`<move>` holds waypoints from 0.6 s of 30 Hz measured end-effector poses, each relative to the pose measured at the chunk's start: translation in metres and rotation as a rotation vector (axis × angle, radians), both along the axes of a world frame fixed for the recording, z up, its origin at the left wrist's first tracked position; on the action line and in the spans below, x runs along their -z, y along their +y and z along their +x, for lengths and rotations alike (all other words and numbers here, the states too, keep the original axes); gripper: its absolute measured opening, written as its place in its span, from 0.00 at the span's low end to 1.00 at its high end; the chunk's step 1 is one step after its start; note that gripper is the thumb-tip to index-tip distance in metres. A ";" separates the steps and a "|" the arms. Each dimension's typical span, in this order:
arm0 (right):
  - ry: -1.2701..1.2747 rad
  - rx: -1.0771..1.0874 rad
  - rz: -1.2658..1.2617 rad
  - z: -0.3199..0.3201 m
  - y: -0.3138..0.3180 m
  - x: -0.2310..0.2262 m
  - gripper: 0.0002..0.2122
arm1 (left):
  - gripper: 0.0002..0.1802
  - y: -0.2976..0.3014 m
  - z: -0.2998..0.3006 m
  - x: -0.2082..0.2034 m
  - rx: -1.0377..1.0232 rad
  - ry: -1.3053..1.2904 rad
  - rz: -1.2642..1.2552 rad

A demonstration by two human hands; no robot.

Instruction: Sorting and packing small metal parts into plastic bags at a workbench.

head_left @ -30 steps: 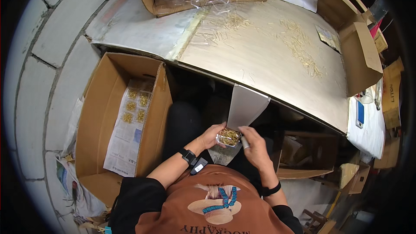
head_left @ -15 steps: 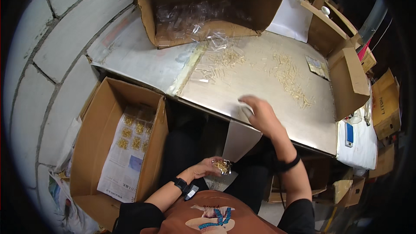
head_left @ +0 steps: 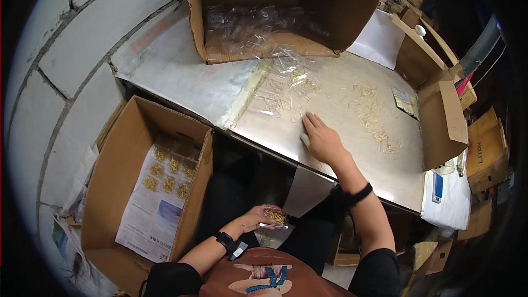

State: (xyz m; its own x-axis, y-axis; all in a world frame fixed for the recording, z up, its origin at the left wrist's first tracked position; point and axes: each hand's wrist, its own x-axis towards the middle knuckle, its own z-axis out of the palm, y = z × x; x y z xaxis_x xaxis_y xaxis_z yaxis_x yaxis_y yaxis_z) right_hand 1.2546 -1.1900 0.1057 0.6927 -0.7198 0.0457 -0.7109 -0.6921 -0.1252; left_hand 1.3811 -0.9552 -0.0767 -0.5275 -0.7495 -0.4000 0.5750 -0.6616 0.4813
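Your metal-topped table point(head_left: 396, 181) takes up the middle and right of the frame, and plenty is left on it. At the top centre, an open cardboard carton point(head_left: 308, 43) lies on its side with a heap of clear plastic cases point(head_left: 258, 19) inside; more spill over its front flap, and those I can make out look unfilled. At the left, a deep cardboard box point(head_left: 118, 170) holds what appears done: about seven clear packs of gold-coloured pieces point(head_left: 169, 183), in rough rows toward its upper end on a sheet of newspaper point(head_left: 137, 220). The lower part of that newspaper is uncovered.

Your right hand point(head_left: 324, 146) is at the centre of the frame, open and palm down on the tabletop, fingers stretched toward the scattered pieces; I cannot tell whether a fingertip pins one. Your left hand point(head_left: 256, 217), at the lower centre, grips a clear plastic case point(head_left: 275, 218) above your lap. That case looks well filled with gold-coloured pieces, but I cannot tell whether it is closed, so it seems nearly done at most. Smallest of all, loose gold-coloured pins point(head_left: 366, 110) lie in a long band right of centre, with another scatter near the carton's flap, so a fair number remain unpacked.
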 end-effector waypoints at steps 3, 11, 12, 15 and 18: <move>-0.085 0.049 0.249 -0.024 0.027 -0.024 0.23 | 0.22 -0.001 0.001 0.016 0.008 -0.101 -0.019; -0.334 0.234 -0.103 0.013 0.039 0.023 0.23 | 0.25 -0.002 -0.004 0.023 -0.090 -0.132 0.049; -0.270 0.196 -0.122 0.016 0.040 0.023 0.22 | 0.25 0.000 -0.005 0.024 -0.106 -0.143 0.055; -0.269 0.116 -0.134 0.005 0.045 0.027 0.20 | 0.25 0.006 -0.006 0.026 -0.121 -0.163 0.062; -0.366 0.134 -0.098 -0.017 0.071 0.026 0.19 | 0.25 0.008 -0.006 0.027 -0.121 -0.155 0.064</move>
State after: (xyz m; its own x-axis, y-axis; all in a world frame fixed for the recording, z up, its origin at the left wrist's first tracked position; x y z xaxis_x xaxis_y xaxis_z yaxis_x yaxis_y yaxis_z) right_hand 1.2377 -1.1188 0.0793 0.5184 -0.7826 0.3447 -0.7162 -0.6176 -0.3249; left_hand 1.3755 -0.9469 -0.1036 -0.3637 -0.7744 -0.5178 0.5747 -0.6240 0.5295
